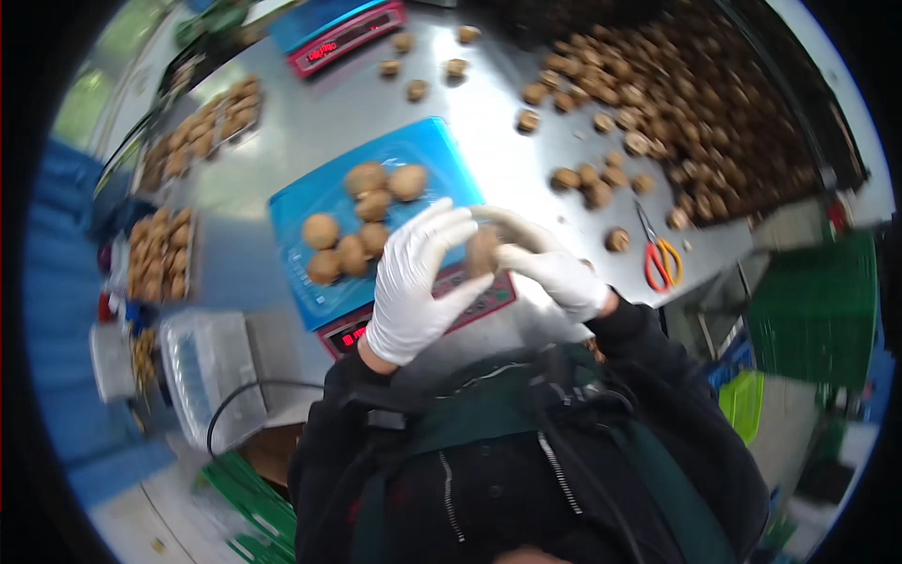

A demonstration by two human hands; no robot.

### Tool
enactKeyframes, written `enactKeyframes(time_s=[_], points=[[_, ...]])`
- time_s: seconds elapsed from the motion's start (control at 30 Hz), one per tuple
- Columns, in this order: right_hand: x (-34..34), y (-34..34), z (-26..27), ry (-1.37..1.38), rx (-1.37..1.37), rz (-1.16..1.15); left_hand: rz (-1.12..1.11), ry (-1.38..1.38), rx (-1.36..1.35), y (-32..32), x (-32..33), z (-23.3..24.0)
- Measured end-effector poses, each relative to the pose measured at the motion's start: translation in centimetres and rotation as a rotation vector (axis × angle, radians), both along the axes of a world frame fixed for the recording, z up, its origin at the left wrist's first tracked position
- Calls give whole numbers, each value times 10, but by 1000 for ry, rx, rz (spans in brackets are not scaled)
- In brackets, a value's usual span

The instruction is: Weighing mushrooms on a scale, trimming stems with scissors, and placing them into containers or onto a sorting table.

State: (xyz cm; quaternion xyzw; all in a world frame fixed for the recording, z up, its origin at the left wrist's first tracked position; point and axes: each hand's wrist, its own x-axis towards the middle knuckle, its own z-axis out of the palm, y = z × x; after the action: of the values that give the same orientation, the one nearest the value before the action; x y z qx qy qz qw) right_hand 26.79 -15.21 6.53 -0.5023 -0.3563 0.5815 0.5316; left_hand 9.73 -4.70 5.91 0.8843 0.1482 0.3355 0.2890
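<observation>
In a white glove, my right hand (pixel 553 271) holds a brown mushroom (pixel 482 252) between thumb and fingers; motion blurs it. My left hand (pixel 423 289), gloved too, is spread beside that mushroom with its thumb toward it, and I see nothing in its grasp. Both hands are over the near right side of a digital scale with a blue platform (pixel 296 218). A clear plastic tray (pixel 320 299) lies on the platform and carries several round mushrooms (pixel 366 178). My left hand partly covers the scale's red front panel (pixel 486 303).
Right of the scale, loose mushrooms (pixel 599 190) and orange-and-red-handled scissors (pixel 659 264) lie on the metal table (pixel 275 162). A large mushroom heap (pixel 676 120) spreads behind them. Filled trays (pixel 161 255) stand left, near stacked clear trays (pixel 211 374). A second scale (pixel 345 35) is at the back.
</observation>
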Motion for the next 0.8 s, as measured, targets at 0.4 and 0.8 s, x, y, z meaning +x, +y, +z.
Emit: enactKeyframes(time_s=[0.4, 0.8], points=[[142, -203, -67, -886, -681, -34, -355, 348, -234, -59, 90, -70], [93, -134, -101, -1317, -97, -254, -255, 512, -161, -85, 127, -133]])
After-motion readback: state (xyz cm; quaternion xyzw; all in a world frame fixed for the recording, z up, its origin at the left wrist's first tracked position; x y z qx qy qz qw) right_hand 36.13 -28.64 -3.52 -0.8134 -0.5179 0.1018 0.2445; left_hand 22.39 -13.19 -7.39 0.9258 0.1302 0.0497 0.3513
